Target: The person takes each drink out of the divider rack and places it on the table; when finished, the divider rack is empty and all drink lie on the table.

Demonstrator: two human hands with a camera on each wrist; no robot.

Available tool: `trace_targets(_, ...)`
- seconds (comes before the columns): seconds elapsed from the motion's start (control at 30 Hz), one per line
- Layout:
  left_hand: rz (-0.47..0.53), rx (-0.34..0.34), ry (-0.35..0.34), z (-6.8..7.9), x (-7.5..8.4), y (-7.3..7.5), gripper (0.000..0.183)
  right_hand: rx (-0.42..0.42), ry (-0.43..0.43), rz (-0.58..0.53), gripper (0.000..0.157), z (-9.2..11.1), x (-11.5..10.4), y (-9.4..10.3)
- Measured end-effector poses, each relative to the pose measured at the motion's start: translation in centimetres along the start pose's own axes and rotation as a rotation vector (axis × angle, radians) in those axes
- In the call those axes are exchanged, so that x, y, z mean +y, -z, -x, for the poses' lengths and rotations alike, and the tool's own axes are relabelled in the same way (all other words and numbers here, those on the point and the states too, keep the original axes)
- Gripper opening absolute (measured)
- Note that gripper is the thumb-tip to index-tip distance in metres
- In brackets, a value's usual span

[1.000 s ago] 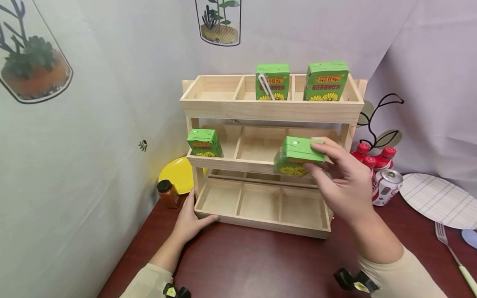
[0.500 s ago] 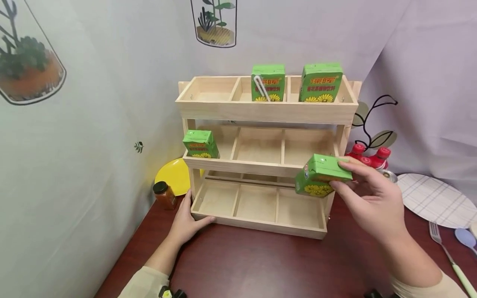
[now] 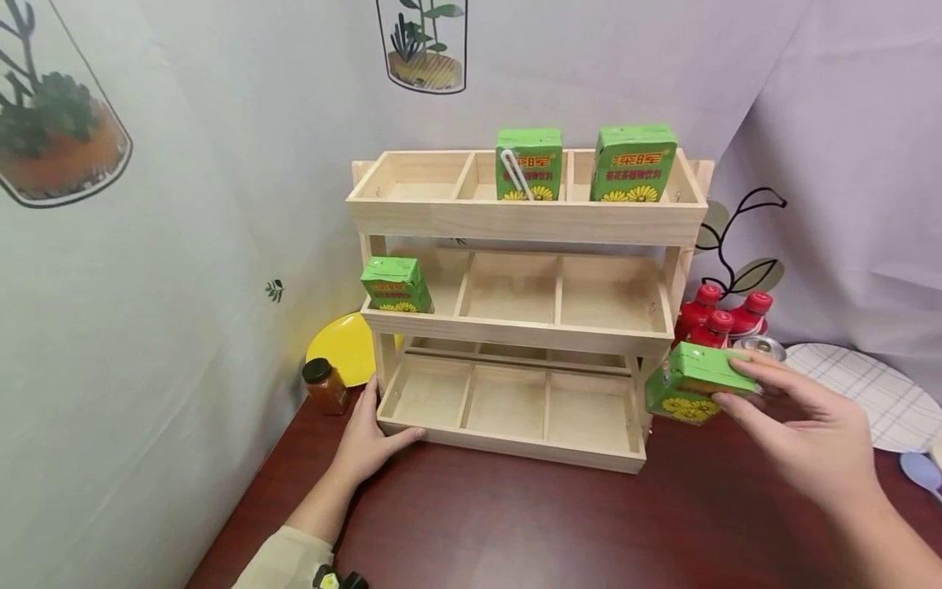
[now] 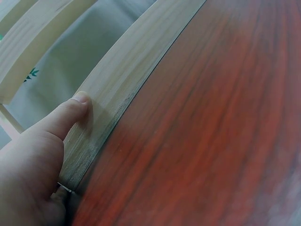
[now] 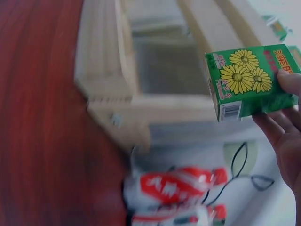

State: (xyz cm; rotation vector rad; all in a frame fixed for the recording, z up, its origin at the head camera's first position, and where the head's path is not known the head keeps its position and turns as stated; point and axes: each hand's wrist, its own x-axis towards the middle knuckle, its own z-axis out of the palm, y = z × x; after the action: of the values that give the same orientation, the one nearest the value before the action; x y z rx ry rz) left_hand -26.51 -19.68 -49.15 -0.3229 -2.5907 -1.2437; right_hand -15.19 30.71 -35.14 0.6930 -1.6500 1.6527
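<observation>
A green drink carton (image 3: 692, 384) with yellow flowers hangs in the air off the shelf's lower right side. My right hand (image 3: 817, 433) pinches it by its right end; the right wrist view shows thumb on one face, fingers under the other. The three-tier wooden shelf (image 3: 508, 325) stands on the table, and my left hand (image 3: 368, 438) holds its bottom left corner. In the left wrist view the thumb (image 4: 75, 110) lies on the front board. Cartons stand in the top tier's middle (image 3: 528, 168) and right sections, and another carton (image 3: 397, 286) in the middle tier's left section.
Right of the shelf are red-capped bottles (image 3: 710, 319), a can (image 3: 761, 348) and a checked plate (image 3: 854, 393). A blue spoon (image 3: 921, 470) lies at the far right. On the left are a yellow plate (image 3: 346, 348) and a dark-lidded jar (image 3: 325, 386).
My right hand has carried the carton right and down, from before the middle tier to beside the bottom tier. The left hand stays at the corner. The head view has shifted slightly.
</observation>
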Motion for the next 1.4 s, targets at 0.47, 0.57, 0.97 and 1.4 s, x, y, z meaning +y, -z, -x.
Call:
trace_targets(0.47,-0.012,-0.008,0.003,0.1,-0.1,-0.1,0.125,-0.093,-0.296,0.547,0.044,2.9,4.8,6.2)
trace_targets(0.57,-0.010,-0.006,0.002,0.1,-0.2,-0.1,0.125,-0.108,-0.316,0.591,0.042,3.0,5.8,6.7)
trace_targets(0.97,-0.002,-0.004,-0.006,0.0,-0.1,-0.3,0.124,-0.113,-0.334,0.629,0.037,3.5,8.9,8.0)
trace_targets(1.4,-0.011,-0.006,0.011,0.0,-0.2,-0.3,0.124,-0.108,-0.317,0.553,0.038,3.6,9.8,8.1)
